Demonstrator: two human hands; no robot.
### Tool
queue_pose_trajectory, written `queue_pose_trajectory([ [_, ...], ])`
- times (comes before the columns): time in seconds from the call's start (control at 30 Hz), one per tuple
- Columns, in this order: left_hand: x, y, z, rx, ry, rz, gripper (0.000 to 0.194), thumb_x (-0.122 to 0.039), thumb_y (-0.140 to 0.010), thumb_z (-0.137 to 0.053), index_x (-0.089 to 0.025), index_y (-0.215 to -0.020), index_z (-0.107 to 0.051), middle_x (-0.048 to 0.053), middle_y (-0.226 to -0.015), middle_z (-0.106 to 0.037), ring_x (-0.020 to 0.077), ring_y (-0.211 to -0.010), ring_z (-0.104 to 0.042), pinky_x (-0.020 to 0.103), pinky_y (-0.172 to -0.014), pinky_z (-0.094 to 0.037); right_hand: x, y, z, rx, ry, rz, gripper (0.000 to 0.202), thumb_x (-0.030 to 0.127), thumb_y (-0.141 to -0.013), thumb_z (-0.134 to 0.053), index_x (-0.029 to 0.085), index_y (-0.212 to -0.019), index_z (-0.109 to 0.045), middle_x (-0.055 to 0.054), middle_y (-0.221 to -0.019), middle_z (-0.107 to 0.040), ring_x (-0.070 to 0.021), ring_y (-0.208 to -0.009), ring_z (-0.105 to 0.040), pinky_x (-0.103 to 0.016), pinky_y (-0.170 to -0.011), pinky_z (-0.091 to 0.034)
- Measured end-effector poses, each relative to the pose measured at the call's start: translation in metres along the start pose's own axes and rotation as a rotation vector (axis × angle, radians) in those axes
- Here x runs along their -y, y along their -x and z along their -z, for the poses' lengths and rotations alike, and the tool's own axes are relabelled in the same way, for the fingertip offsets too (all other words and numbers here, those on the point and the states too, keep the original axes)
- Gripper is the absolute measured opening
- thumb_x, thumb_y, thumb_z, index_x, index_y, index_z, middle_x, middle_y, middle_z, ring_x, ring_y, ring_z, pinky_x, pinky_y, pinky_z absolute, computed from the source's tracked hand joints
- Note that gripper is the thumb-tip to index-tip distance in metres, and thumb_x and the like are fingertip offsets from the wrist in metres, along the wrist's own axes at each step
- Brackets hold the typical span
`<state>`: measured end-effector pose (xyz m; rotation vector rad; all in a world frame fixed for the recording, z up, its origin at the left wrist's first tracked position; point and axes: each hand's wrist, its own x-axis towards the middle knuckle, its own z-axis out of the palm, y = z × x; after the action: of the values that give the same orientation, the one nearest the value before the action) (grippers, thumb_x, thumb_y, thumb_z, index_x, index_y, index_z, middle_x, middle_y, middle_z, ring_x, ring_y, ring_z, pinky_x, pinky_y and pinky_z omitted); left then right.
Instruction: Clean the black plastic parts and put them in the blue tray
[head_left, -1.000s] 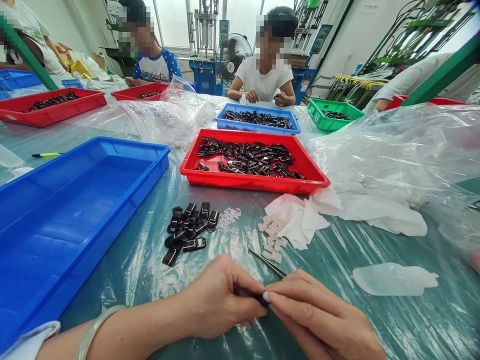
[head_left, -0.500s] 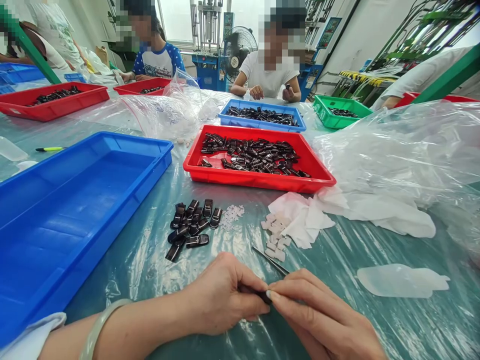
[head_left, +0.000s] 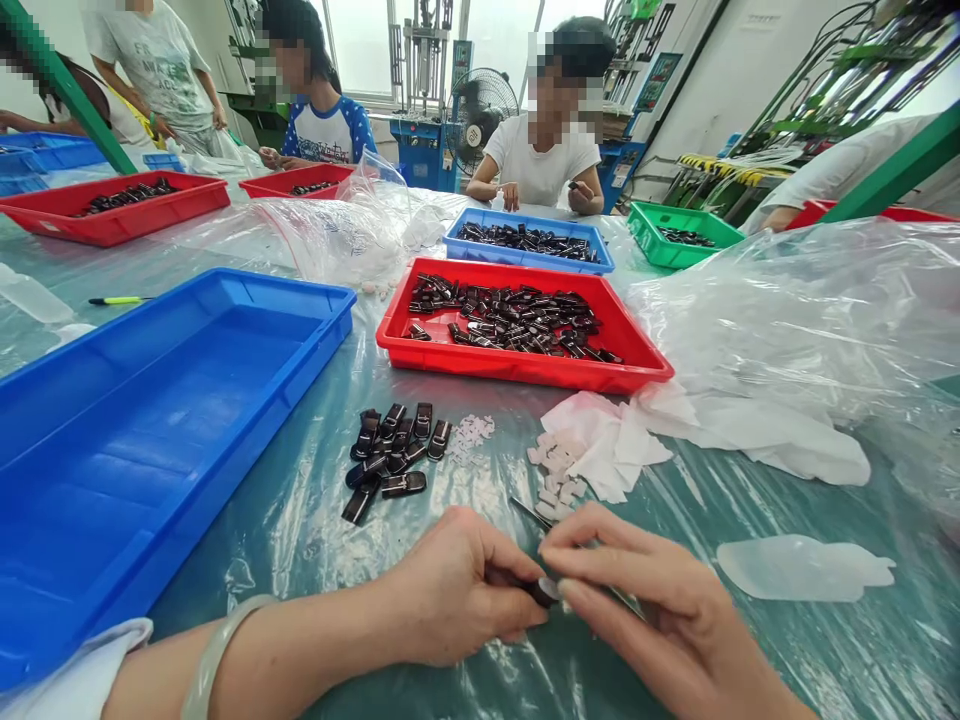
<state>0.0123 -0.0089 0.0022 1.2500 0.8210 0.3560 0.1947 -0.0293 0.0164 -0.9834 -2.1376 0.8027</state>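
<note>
My left hand (head_left: 457,590) is closed on a small black plastic part (head_left: 541,592), most of it hidden by the fingers. A pale patch shows on the part's exposed end. My right hand (head_left: 652,600) holds slim dark tweezers (head_left: 531,513), their tips pointing up and left. Its thumb and forefinger are slightly parted beside the black part's end. Similar black parts (head_left: 397,450) lie in a loose pile beyond my left hand. Small clear pieces (head_left: 471,435) lie beside that pile, with flat whitish pieces (head_left: 559,465) farther right.
A blue tray (head_left: 150,430) stands at left, and a red tray (head_left: 525,372) of black parts ahead. White tissue (head_left: 619,450), clear plastic sheeting (head_left: 810,320) and a translucent flat piece (head_left: 806,567) lie at right. Several co-workers sit or stand beyond, one (head_left: 544,165) directly opposite.
My right fingertips have drawn back from the black part's end, baring its pale patch. My left hand keeps its hold. The whole view has shifted slightly.
</note>
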Motion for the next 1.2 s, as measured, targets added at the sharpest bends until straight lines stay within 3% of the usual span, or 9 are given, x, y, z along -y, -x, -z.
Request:
queue_pose_trajectory([
  [0.13,0.003,-0.002,-0.001,-0.009,0.031,0.009,0.014,-0.018,-0.063,-0.055,-0.014,-0.050,-0.051,-0.004,-0.047,-0.046,0.0087,-0.048,-0.045,0.019,-0.049,-0.033,-0.011,-0.030,-0.003,-0.052,0.224,-0.033,0.018,0.010,-0.085,-0.047,0.017,-0.090,-0.064,-0.005,-0.086,-0.061,-0.0127,-0.077,-0.059,-0.024,-0.065,-0.049],
  [0.3,0.006,-0.002,-0.001,0.003,0.034,0.015,0.012,-0.018,-0.062,-0.055,-0.014,-0.052,-0.052,-0.003,-0.048,-0.049,0.0090,-0.049,-0.046,0.019,-0.049,-0.033,-0.031,-0.066,-0.026,0.033,0.359,-0.043,0.017,0.007,-0.084,-0.050,0.015,-0.080,-0.064,-0.002,-0.078,-0.060,-0.0125,-0.073,-0.057,-0.027,-0.065,-0.048],
  [0.47,0.004,-0.002,0.000,0.010,0.015,-0.003,0.010,-0.017,-0.062,-0.054,-0.014,-0.052,-0.052,-0.004,-0.048,-0.048,0.0072,-0.047,-0.042,0.018,-0.046,-0.029,-0.037,-0.078,-0.038,0.072,0.475,-0.095,0.013,0.021,-0.087,-0.053,0.013,-0.078,-0.058,0.001,-0.077,-0.058,-0.0108,-0.070,-0.056,-0.028,-0.065,-0.048],
  [0.6,0.003,-0.001,0.001,0.009,0.007,0.002,0.010,-0.017,-0.062,-0.054,-0.013,-0.053,-0.052,-0.004,-0.048,-0.048,0.0074,-0.048,-0.042,0.018,-0.046,-0.030,-0.037,-0.073,-0.037,0.050,0.483,-0.115,0.015,0.022,-0.086,-0.053,0.013,-0.075,-0.056,0.002,-0.075,-0.056,-0.0109,-0.069,-0.055,-0.028,-0.064,-0.047],
  [0.7,0.005,-0.001,0.002,0.000,-0.012,0.004,0.010,-0.017,-0.062,-0.055,-0.013,-0.053,-0.052,-0.003,-0.049,-0.050,0.0082,-0.048,-0.044,0.018,-0.047,-0.031,-0.033,-0.063,-0.032,-0.002,0.431,-0.115,0.013,0.013,-0.084,-0.052,0.014,-0.071,-0.053,0.001,-0.072,-0.055,-0.0116,-0.068,-0.054,-0.027,-0.063,-0.045],
  [0.8,0.008,-0.001,0.001,0.001,-0.012,-0.016,0.011,-0.017,-0.062,-0.055,-0.013,-0.053,-0.053,-0.003,-0.048,-0.049,0.0085,-0.048,-0.045,0.018,-0.046,-0.031,-0.023,-0.048,-0.022,-0.058,0.342,-0.119,0.015,0.009,-0.083,-0.047,0.016,-0.071,-0.052,0.000,-0.069,-0.056,-0.0125,-0.066,-0.053,-0.026,-0.060,-0.044],
  [0.97,0.010,-0.002,0.000,0.021,0.027,-0.031,0.009,-0.016,-0.063,-0.055,-0.012,-0.055,-0.055,-0.004,-0.047,-0.047,0.0081,-0.048,-0.045,0.017,-0.046,-0.032,-0.002,-0.013,-0.008,-0.103,0.208,-0.161,0.013,0.016,-0.085,-0.048,0.020,-0.073,-0.053,0.002,-0.067,-0.057,-0.0107,-0.061,-0.055,-0.020,-0.056,-0.045],
  [1.2,0.006,-0.003,0.000,0.007,0.029,0.003,0.016,-0.014,-0.064,-0.056,-0.009,-0.073,-0.068,-0.004,-0.048,-0.048,0.0074,-0.047,-0.045,0.016,-0.046,-0.034,0.010,0.011,-0.012,-0.183,-0.108,-0.185,0.012,0.011,-0.080,-0.056,0.022,-0.075,-0.060,0.001,-0.073,-0.064,-0.0120,-0.065,-0.061,-0.019,-0.059,-0.049],
])
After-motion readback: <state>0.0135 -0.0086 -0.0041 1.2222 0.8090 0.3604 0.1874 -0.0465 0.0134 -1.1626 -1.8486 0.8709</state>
